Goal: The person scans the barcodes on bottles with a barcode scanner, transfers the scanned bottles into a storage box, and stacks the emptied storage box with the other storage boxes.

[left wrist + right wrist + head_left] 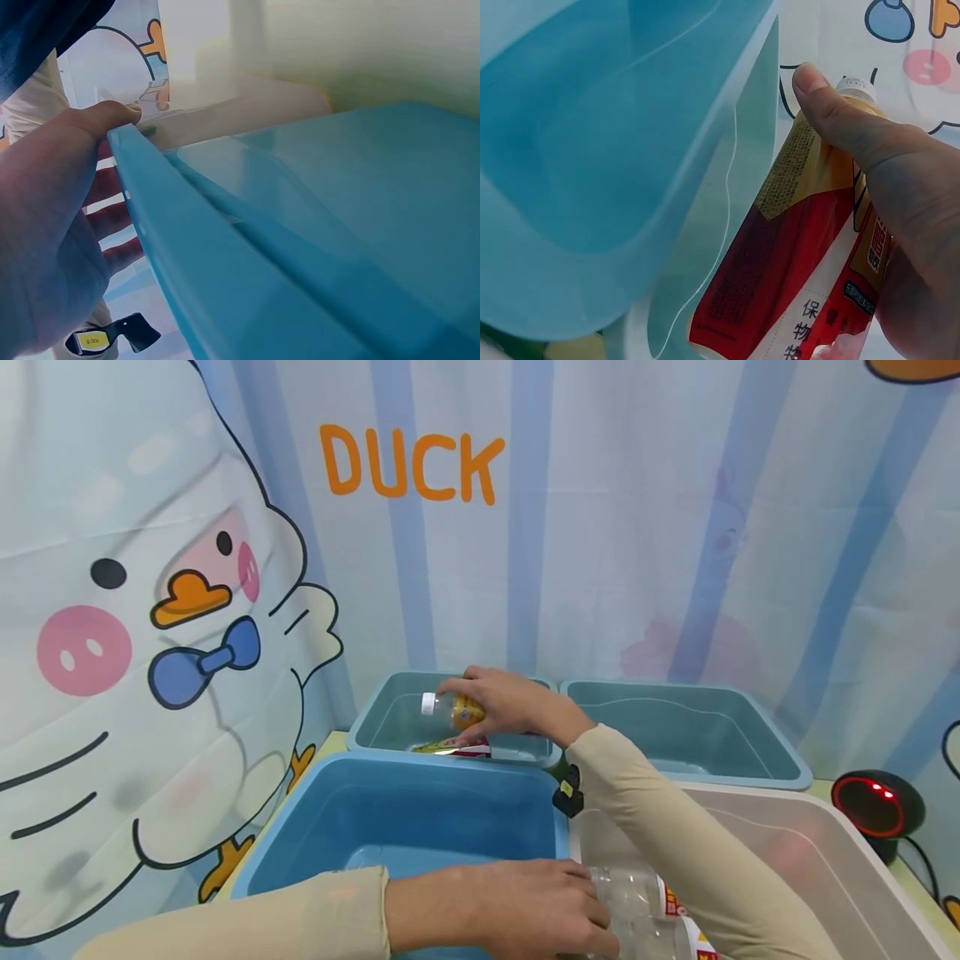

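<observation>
At the left, the blue bin (285, 797) stands nearest the duck-printed curtain (187, 635), with the left teal bin (378, 718) just behind it. In that teal bin lies a red-and-white package (472, 747). Just above it is the white-capped bottle (467, 713), pinched between the thumb and fingers of the right hand (513, 700); its cap juts left past the fingers, and in the right wrist view its gold-and-red body runs down below the thumb. Nearer, the left hand (517, 906) lies over the blue bin's edge, its thumb and fingers gripping the rim in the left wrist view. Right of it, clear bottles (630, 893) lie in the pale bin (802, 860); behind is the right teal bin (675, 727). A black device (881, 806) with red lights stands rightmost on the desk (821, 791).
</observation>
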`<state>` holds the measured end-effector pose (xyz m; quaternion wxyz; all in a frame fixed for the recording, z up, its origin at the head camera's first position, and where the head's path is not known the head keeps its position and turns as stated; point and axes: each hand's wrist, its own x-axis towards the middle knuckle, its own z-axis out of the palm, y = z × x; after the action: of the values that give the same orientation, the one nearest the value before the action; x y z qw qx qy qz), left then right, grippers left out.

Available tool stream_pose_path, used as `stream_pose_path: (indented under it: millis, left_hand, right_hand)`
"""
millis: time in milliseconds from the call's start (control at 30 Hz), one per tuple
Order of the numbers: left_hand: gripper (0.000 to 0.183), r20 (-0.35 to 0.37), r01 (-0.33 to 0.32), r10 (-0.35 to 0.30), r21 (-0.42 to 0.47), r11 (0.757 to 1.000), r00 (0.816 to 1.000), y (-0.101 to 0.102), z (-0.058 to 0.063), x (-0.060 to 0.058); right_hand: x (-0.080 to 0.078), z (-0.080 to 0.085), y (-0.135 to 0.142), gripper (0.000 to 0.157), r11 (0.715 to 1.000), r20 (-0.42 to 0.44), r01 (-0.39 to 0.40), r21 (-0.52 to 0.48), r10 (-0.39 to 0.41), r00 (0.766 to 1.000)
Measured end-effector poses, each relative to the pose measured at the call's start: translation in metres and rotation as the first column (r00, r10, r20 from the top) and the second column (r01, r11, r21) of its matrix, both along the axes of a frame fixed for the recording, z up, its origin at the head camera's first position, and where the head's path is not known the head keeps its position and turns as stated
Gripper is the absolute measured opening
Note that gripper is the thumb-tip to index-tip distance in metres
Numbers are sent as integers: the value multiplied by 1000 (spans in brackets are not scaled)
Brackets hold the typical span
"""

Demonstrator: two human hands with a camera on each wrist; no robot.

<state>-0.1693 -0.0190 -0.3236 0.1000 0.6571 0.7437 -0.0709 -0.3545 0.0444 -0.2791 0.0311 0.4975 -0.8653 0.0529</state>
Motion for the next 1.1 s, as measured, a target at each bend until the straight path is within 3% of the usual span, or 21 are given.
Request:
stream_pose_path:
  millis: [233,467,700,1100]
  left_hand:
    - [38,22,-7,7,8,1000,1000,2,1,-1]
    - [40,28,-10,10,11,1000,1000,2,2,0]
    - [37,24,-5,5,9,1000,1000,2,2,0]
    - [40,67,-28,29,-12,1000,997,3,-1,0]
  right_hand:
    - [-2,0,3,76,999,-6,34,14,-34,999]
    - [1,9,15,77,997,12,65,-32,-65,998]
    - [11,18,36,76,996,16,75,-43,-74,997]
    - [36,19,89,77,996,-7,71,-55,-71,997]
